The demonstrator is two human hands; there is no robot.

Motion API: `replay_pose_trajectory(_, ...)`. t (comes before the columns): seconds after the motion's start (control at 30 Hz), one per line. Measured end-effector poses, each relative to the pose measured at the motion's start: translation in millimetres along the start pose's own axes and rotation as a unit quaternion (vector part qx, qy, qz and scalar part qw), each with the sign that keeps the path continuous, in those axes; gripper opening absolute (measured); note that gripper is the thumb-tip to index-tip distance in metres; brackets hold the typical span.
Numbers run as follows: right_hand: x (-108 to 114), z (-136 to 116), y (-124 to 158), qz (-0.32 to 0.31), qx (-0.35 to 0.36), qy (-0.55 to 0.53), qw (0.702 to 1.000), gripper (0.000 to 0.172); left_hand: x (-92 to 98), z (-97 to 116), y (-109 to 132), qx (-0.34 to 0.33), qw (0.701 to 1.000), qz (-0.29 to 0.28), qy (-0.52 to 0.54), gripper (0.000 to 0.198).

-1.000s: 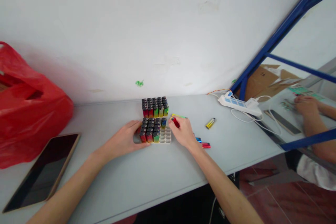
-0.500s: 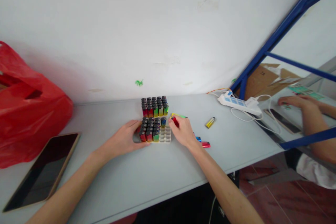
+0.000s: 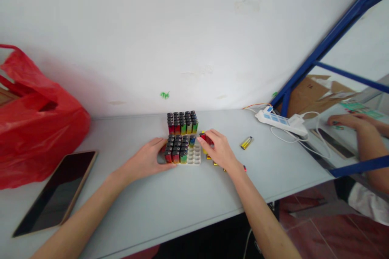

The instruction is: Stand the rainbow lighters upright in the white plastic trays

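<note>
A white tray (image 3: 194, 158) with round cells stands on the table, its left part filled with upright black-topped lighters (image 3: 176, 153). One blue lighter (image 3: 192, 141) stands in the tray's back row, right of the filled columns; the cells in front of it are bare. My left hand (image 3: 147, 158) grips the tray's left end, thumb along the front. My right hand (image 3: 218, 147) pinches a red lighter (image 3: 202, 135), upright, just off the tray's right back corner. Behind stands a full block of lighters (image 3: 182, 124). Loose lighters lie partly hidden under my right hand.
A yellow lighter (image 3: 246, 143) lies farther right. A white power strip (image 3: 281, 123) with cables sits at the back right, beside a blue metal frame (image 3: 287, 97). To the left are a phone (image 3: 56, 192) and a red plastic bag (image 3: 45, 121). Another person's arms (image 3: 367, 133) show beyond the frame.
My right hand has turned the red lighter from tilted to more upright near the tray's right side. My left hand stays on the tray. The view has shifted slightly.
</note>
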State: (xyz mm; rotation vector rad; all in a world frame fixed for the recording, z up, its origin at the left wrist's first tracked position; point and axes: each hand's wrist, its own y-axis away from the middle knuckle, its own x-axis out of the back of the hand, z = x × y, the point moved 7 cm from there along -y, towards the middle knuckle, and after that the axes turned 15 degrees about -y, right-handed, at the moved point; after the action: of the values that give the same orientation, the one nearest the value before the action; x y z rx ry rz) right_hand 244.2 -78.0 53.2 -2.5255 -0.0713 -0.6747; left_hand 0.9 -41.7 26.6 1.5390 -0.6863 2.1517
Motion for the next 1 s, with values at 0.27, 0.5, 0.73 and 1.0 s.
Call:
replay_pose_trajectory(0.27,-6.8,7.8,1.7,-0.046,-0.05,-0.061,0.996,0.038,-5.5,-3.1,0.7,-0.006,1.0,-0.015,0.006,0.046)
replay_pose_trajectory(0.5,-24.7,-2.7,1.7,-0.112,-0.005,0.072,0.991,0.028,-6.4,-4.6,0.5,-0.003,1.0,-0.013,0.015,0.046)
replay_pose_trajectory(0.73,-12.6,-3.4,-0.9,-0.117,-0.037,0.07,0.99,0.034,-1.0,-1.5,0.3,0.0,1.0,-0.005,0.015,0.046)
replay_pose_trajectory(1.0,104.4,19.0,42.5,0.019,-0.114,0.07,0.991,0.023,-2.0,-0.9,-0.3,-0.003,1.0,-0.003,0.012,0.046)
